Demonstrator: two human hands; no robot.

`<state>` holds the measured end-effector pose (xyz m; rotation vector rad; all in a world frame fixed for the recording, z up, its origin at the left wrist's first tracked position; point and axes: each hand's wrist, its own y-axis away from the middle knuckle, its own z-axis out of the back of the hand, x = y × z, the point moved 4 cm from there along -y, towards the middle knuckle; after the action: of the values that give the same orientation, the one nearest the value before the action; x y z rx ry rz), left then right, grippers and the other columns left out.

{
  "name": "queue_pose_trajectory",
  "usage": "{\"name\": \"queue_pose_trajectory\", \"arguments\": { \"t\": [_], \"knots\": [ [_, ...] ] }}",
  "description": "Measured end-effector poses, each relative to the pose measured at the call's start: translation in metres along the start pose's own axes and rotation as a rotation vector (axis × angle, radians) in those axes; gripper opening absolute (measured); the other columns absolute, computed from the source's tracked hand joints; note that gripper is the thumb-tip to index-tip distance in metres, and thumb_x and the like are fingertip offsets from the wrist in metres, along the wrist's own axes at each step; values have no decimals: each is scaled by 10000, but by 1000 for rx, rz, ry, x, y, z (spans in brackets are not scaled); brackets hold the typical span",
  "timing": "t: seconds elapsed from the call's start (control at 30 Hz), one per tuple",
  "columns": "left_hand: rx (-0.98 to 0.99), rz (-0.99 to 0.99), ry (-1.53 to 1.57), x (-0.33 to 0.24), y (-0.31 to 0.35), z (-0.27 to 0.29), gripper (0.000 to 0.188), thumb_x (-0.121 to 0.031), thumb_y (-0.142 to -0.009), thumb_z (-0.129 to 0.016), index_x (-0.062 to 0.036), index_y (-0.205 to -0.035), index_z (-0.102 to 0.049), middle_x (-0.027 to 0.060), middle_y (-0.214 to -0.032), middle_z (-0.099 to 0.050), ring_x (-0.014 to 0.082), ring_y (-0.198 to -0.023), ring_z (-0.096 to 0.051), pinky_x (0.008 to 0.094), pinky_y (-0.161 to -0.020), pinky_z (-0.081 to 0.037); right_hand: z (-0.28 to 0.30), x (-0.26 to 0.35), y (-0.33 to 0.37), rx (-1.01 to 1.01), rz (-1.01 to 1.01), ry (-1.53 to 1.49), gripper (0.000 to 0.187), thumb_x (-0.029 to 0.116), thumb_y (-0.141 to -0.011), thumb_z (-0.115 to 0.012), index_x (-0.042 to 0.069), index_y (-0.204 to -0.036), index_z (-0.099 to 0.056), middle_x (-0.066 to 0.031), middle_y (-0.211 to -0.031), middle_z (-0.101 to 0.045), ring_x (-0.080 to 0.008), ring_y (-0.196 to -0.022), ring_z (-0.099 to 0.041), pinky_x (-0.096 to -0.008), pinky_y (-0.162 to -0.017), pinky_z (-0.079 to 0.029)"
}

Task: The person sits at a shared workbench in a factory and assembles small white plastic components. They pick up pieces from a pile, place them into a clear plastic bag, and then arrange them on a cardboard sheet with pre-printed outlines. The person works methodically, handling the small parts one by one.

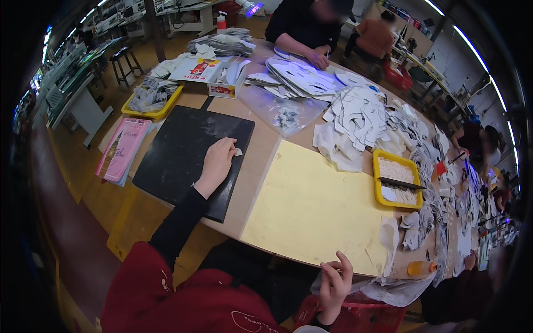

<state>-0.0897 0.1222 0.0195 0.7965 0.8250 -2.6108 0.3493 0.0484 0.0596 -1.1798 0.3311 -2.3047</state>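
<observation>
Fingers [226,144] of the left hand [215,163], bent and close together, touch a small pale piece [239,152] on the right side of the black slab [177,150]; whether they pinch it cannot be told. The right hand [335,284], half open and visibly empty, hovers by the yellow sheet's [316,205] near edge.

The brown tabletop [250,161] carries a black board [180,150] toward its near left corner and a yellow sheet [316,211] along the near edge. A pink booklet [123,149] lies at the left edge, a yellow basket [171,102] toward the far left corner; white cut pieces [302,76] are stacked and heaped by the far edge.
</observation>
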Motion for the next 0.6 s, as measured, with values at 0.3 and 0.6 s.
{"name": "queue_pose_trajectory", "arguments": {
  "t": [0.3,0.6],
  "knots": [
    [12,33,227,-21,0,5,60,-20,-983,-549,9,-934,-532,133,-868,-664,300,-818,-666,370,-731,-520,-11,6,14,17,36,-95,331,-109,-765,-704,69,-1036,-766,-161,-1287,-627,-242,-887,-693,-351,-795,-569],
    [775,13,979,-186,124,-52,86,-102,-995,-626,-21,-1018,-644,62,-1038,-700,143,-1042,-644,311,-958,-489,-6,10,13,-125,-81,-114,260,-71,-825,-740,23,-1068,-739,-154,-1266,-610,-236,-857,-667,-342,-796,-550]
  ]
}}
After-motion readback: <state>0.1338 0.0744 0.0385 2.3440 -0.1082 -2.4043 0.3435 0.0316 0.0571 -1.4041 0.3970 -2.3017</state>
